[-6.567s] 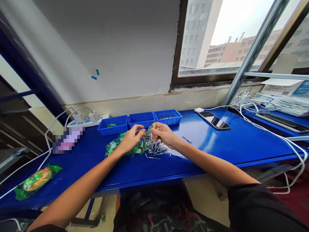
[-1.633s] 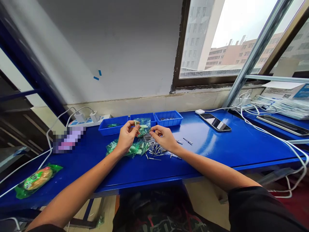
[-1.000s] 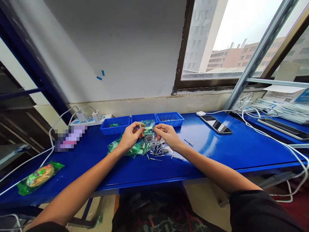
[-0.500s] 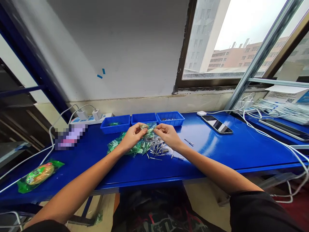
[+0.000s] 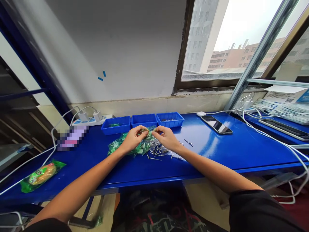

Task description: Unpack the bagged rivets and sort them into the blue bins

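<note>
Pinched between my left hand [image 5: 133,139] and my right hand [image 5: 167,138] is a small green-tinted clear plastic bag [image 5: 150,132]. Both hands have their fingers closed on it, thumbs toward each other, and its contents are too small to make out. Under and beside my left hand lies a heap of green plastic bags [image 5: 116,145]. Several metal pop rivets [image 5: 158,150] are piled just below the hands, some on clear plastic. One loose rivet [image 5: 188,142] lies apart to the right.
Three blue bins stand behind my hands: the left bin [image 5: 116,129], the middle bin [image 5: 144,124] and the right bin [image 5: 170,123]. A phone [image 5: 216,125] and white cables lie to the right. A power strip [image 5: 103,119] and a wrapped bun [image 5: 42,174] are at left.
My hands have come slightly closer together over the pile, and the plastic bag between them is more covered by the fingers. The view has shifted a little.
</note>
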The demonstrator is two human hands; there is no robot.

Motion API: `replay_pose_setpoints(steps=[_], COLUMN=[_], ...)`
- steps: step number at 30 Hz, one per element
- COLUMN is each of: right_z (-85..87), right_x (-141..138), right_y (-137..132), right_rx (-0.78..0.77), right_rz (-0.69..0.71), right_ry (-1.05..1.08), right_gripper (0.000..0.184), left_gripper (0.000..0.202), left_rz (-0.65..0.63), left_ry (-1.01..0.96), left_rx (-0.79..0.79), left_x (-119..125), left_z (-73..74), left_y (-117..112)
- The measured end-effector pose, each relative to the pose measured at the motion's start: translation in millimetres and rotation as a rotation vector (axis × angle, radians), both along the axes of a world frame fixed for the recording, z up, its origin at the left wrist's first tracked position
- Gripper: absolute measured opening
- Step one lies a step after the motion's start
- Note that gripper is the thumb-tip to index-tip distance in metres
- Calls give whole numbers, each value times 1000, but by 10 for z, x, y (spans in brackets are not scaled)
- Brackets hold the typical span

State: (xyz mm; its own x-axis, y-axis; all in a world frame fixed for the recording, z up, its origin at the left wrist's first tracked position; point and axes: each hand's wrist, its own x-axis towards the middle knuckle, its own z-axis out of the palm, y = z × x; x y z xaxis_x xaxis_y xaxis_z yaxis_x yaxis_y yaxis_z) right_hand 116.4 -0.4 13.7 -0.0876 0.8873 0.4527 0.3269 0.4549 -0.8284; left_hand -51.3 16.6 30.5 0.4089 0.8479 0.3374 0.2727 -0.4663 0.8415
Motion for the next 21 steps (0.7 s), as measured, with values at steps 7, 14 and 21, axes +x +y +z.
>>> replay_pose_setpoints(steps=[7,14,21], right_z=[21,-7,-37], right_x=[-11,-20,-19], right_y=[-25,-23,-27], right_rx=[20,18,54], right_rz=[11,31,17], right_ry=[15,26,-39], right_gripper=[13,8,10], left_gripper=[25,23,25], left_rz=[-23,-91,-164], left_ry=[-26,53,240], left_rx=[-53,-97,-94], left_x=[-3,-15,-26], left_z=[10,18,-18], left_y=[-6,-1,-2])
